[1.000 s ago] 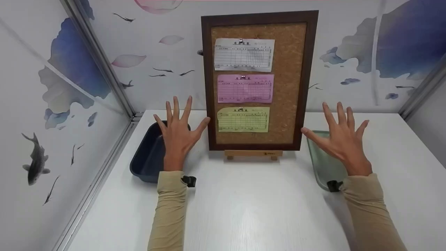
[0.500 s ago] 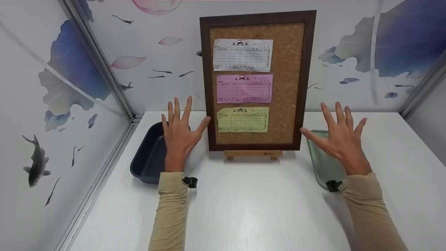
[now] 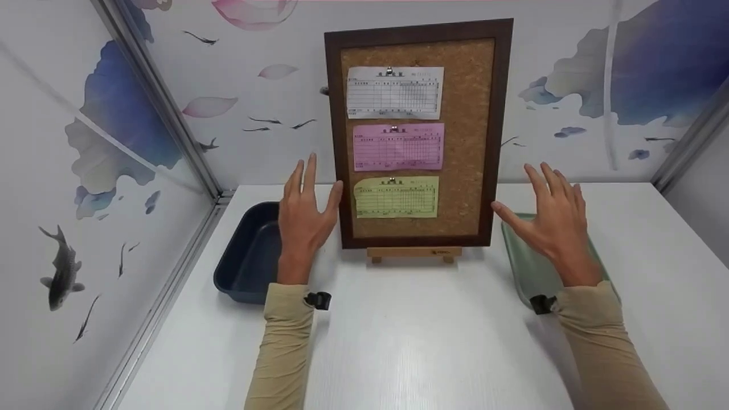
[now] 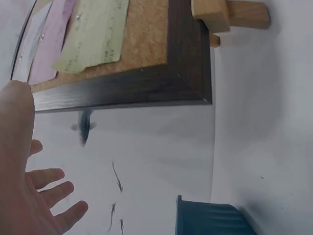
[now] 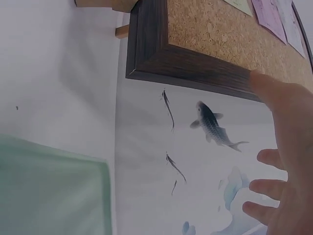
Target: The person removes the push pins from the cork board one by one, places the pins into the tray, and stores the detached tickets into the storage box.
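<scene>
A cork board [image 3: 466, 142] in a dark brown frame stands upright on a small wooden easel [image 3: 414, 251]. Three printed slips are clipped to it in a column: a white slip [image 3: 394, 93] on top, a pink slip [image 3: 398, 147] in the middle, a yellow-green slip [image 3: 396, 197] at the bottom. My left hand [image 3: 304, 222] is raised beside the frame's left edge, fingers extended, holding nothing. On the other side my right hand [image 3: 549, 222] is held up with fingers extended, its thumb near the frame's right edge. Whether either thumb touches the frame I cannot tell.
A dark blue bin [image 3: 245, 259] stands behind my left hand on the white table [image 3: 410, 336]. Partly hidden by my right hand is a pale green tray [image 3: 532, 273]. Printed wall panels [image 3: 267, 154] with fish and petals enclose the back and left side.
The fingers of both hands have drawn closer together from a wide spread. My left hand has shifted slightly right and turned. The board, slips and containers stay in place.
</scene>
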`<state>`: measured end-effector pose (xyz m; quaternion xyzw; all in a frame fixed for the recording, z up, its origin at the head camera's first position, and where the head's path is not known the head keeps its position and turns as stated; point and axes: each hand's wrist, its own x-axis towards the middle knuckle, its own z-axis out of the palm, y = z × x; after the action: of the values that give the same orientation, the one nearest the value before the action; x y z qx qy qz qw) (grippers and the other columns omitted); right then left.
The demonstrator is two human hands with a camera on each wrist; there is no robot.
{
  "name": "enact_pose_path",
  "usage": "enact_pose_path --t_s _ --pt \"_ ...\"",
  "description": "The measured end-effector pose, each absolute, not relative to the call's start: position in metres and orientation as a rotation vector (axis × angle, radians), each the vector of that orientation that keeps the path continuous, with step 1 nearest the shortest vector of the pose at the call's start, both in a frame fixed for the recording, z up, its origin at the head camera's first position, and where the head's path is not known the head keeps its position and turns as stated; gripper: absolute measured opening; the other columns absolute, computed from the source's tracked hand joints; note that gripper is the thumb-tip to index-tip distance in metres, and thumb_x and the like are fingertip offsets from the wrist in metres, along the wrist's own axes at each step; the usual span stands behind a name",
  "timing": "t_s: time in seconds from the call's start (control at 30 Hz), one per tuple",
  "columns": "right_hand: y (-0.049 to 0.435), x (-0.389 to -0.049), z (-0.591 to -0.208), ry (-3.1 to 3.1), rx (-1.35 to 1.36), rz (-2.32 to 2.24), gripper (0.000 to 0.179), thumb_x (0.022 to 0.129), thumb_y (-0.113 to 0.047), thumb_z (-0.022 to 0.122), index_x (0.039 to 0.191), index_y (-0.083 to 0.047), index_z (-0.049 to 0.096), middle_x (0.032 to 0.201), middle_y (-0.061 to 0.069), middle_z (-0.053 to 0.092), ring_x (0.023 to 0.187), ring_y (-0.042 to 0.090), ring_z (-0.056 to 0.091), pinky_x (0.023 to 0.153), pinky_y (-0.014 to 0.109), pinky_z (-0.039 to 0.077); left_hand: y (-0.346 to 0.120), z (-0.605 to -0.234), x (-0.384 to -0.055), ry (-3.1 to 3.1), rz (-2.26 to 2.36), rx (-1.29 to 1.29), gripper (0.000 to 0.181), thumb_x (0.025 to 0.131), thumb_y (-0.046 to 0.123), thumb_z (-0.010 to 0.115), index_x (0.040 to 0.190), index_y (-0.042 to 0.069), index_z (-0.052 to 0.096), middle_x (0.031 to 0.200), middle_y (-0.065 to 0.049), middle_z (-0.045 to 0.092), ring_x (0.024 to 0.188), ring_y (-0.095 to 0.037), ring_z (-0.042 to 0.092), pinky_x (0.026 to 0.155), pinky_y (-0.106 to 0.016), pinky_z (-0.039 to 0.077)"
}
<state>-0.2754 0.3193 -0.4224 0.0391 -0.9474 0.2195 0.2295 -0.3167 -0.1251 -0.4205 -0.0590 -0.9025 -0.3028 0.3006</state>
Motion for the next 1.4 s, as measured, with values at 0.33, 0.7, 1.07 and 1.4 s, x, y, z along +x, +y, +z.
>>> enact_pose_path --t_s 0.33,0.7,1.07,1.4 --pt "0.302 -0.277 -0.418 -2.322 0.201 0.66 0.076 0.094 -0.036 0.085 0.157 -0.009 0.054 0.162 0.02 0.052 0.151 0.045 0.045 0.118 0.072 0.034 -0.105 -0.397 -0.299 -2.261 -1.077 -0.268 0.069 0.112 0.059 0.048 0.171 0.025 0.034 0.17 -0.007 0.045 0.157 -0.025 0.045 0.123 -0.053 0.045" --pt "0.285 -0.273 -0.39 -2.192 0.312 0.691 0.063 0.098 -0.018 0.08 0.155 -0.007 0.056 0.156 0.016 0.059 0.146 0.039 0.05 0.124 0.059 0.037 -0.114 -0.386 -0.299 -2.283 -1.097 -0.351 0.067 0.112 0.055 0.052 0.167 0.019 0.042 0.162 -0.006 0.053 0.139 -0.024 0.059 0.109 -0.05 0.054" --pt "0.252 -0.268 -0.341 -2.196 0.419 0.638 0.057 0.102 -0.02 0.076 0.154 -0.009 0.058 0.152 0.017 0.061 0.141 0.037 0.055 0.119 0.058 0.044 -0.12 -0.38 -0.311 -2.155 -1.235 -0.398 0.057 0.112 0.042 0.057 0.159 0.011 0.05 0.151 -0.012 0.061 0.127 -0.026 0.07 0.098 -0.039 0.063" --pt "0.219 -0.275 -0.306 -2.225 0.54 0.602 0.057 0.102 -0.021 0.076 0.154 -0.009 0.056 0.149 0.017 0.063 0.139 0.036 0.058 0.117 0.056 0.047 -0.114 -0.366 -0.323 -2.132 -1.252 -0.406 0.053 0.112 0.04 0.057 0.156 0.011 0.051 0.148 -0.012 0.063 0.129 -0.027 0.07 0.101 -0.041 0.062"
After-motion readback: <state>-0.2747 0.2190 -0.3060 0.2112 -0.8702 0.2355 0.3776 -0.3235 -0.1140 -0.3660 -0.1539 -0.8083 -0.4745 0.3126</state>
